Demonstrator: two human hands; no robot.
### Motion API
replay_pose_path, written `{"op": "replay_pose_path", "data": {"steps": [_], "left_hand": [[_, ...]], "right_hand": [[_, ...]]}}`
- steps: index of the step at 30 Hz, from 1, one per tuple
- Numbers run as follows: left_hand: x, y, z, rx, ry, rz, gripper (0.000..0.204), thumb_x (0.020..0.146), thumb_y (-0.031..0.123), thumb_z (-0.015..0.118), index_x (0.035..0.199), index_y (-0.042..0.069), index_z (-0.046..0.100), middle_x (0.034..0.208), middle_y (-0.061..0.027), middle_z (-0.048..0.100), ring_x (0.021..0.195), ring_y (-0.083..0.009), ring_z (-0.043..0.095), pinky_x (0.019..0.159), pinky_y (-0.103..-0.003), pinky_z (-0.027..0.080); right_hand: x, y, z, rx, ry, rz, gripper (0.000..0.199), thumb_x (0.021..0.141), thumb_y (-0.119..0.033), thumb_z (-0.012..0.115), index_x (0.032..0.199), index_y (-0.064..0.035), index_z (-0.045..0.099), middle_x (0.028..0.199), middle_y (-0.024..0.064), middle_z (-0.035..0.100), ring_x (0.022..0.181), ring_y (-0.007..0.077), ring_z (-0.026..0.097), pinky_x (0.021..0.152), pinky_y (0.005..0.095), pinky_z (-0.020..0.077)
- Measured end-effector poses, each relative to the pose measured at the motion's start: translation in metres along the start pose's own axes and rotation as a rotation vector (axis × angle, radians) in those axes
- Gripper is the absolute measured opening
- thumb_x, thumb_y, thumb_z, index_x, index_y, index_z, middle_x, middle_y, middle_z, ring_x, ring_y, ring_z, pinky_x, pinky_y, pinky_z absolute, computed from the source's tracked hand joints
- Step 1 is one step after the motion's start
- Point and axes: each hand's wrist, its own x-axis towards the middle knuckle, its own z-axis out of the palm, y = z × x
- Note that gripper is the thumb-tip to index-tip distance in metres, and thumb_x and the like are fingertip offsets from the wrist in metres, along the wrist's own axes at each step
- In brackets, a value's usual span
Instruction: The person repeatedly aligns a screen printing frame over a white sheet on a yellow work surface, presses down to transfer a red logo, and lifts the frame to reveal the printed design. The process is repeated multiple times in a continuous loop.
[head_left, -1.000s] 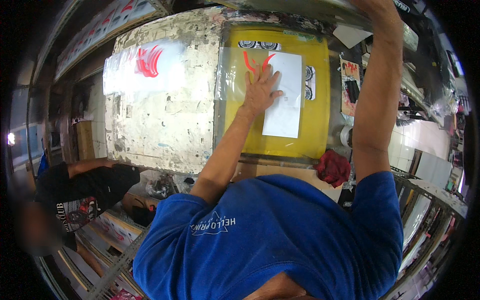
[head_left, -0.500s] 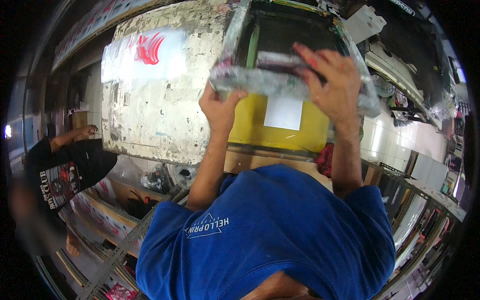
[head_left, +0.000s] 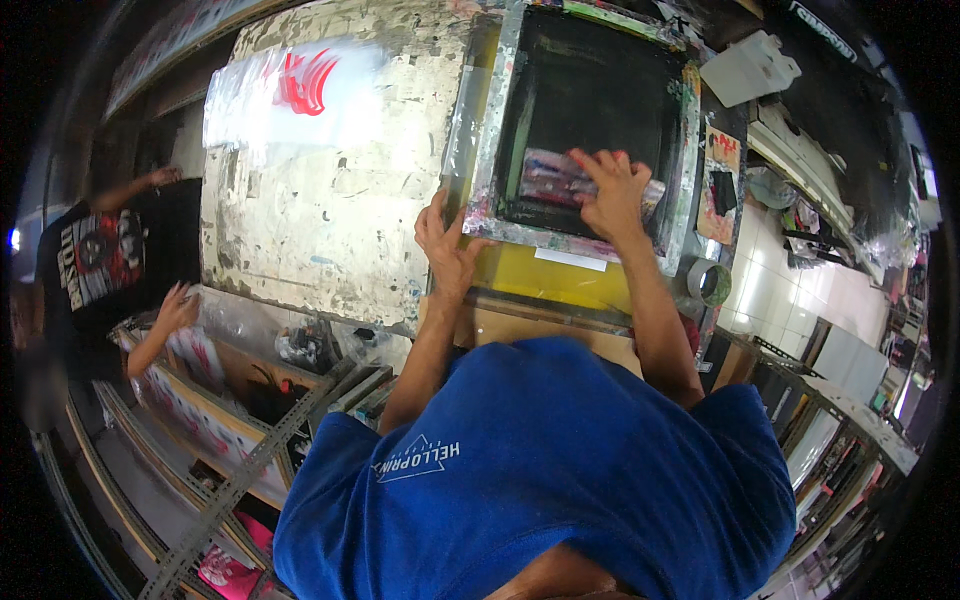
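A screen printing frame [head_left: 482, 190] with dark mesh [head_left: 590, 90] lies low over a yellow board [head_left: 535, 283]. At its near left corner is my left hand [head_left: 449, 250], thumb along the front edge and fingers along the side, closed about the corner. My right hand [head_left: 617, 195] grips a paint-stained squeegee [head_left: 548, 178], which rests on the mesh near the frame's front. Red stains mark the right fingertips. Only a strip of a white sheet [head_left: 570, 260] shows past the front edge; the frame hides the rest.
Left of the frame, a worn, paint-flecked tabletop [head_left: 330, 220] carries a white sheet with a red print [head_left: 305, 82]. Right of it stand a white jug [head_left: 750, 68] and a tape roll [head_left: 708, 282]. A co-worker in a black shirt [head_left: 120, 255] is at the far left.
The frame has come down from a tilted, raised position and covers most of the white sheet. My right hand and the squeegee have moved toward me with it. The co-worker's arms have shifted.
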Motion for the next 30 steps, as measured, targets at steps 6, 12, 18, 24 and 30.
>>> {"op": "replay_pose_path", "data": {"steps": [6, 12, 18, 24, 30], "left_hand": [[-0.001, 0.006, -0.006, -0.005, -0.054, -0.03, 0.064, 0.069, 0.036, 0.083, 0.117, -0.004, 0.067, 0.149, -0.022, 0.041, 0.131, -0.0411, 0.036, 0.109, -0.052, 0.026], [-0.003, 0.004, -0.006, -0.031, -0.041, -0.033, 0.067, 0.075, 0.041, 0.079, 0.124, -0.002, 0.066, 0.149, -0.0206, 0.042, 0.132, -0.0402, 0.036, 0.11, -0.051, 0.026], [-0.006, 0.003, -0.004, -0.021, -0.003, 0.0, 0.068, 0.074, 0.042, 0.079, 0.128, 0.004, 0.063, 0.144, -0.018, 0.048, 0.128, -0.0393, 0.041, 0.106, -0.052, 0.029], [-0.012, -0.001, 0.0, -0.116, -0.058, -0.084, 0.062, 0.074, 0.029, 0.081, 0.127, 0.002, 0.064, 0.129, -0.0169, 0.056, 0.12, -0.0343, 0.046, 0.104, -0.047, 0.032], [0.0, 0.028, -0.003, -0.281, 0.151, -0.167, 0.054, 0.072, 0.001, 0.077, 0.124, -0.005, 0.063, 0.112, -0.0178, 0.062, 0.111, -0.032, 0.053, 0.098, -0.04, 0.042]], "right_hand": [[0.094, 0.063, 0.012, -0.093, 0.174, -0.028, 0.066, 0.065, -0.021, 0.077, 0.13, -0.0249, 0.063, 0.11, 0.0033, 0.06, 0.11, 0.0267, 0.051, 0.094, 0.0492, 0.0312], [0.196, 0.122, 0.003, -0.126, 0.204, -0.142, 0.063, 0.074, -0.022, 0.075, 0.135, -0.0279, 0.061, 0.116, 0.005, 0.064, 0.113, 0.03, 0.055, 0.093, 0.047, 0.0326], [0.241, 0.148, 0.004, -0.125, 0.256, -0.132, 0.054, 0.077, -0.017, 0.072, 0.13, -0.0255, 0.067, 0.122, 0.0135, 0.069, 0.112, 0.0352, 0.063, 0.094, 0.0452, 0.0451], [0.224, 0.138, -0.032, 0.157, 0.199, 0.12, 0.047, 0.081, -0.019, 0.072, 0.128, -0.0243, 0.068, 0.114, 0.0149, 0.073, 0.103, 0.0317, 0.069, 0.087, 0.0383, 0.051], [0.109, 0.078, -0.068, 0.636, 0.091, 0.165, 0.059, 0.078, -0.009, 0.075, 0.136, -0.0135, 0.061, 0.127, 0.0174, 0.067, 0.117, 0.0296, 0.064, 0.102, 0.0332, 0.0457]]}}
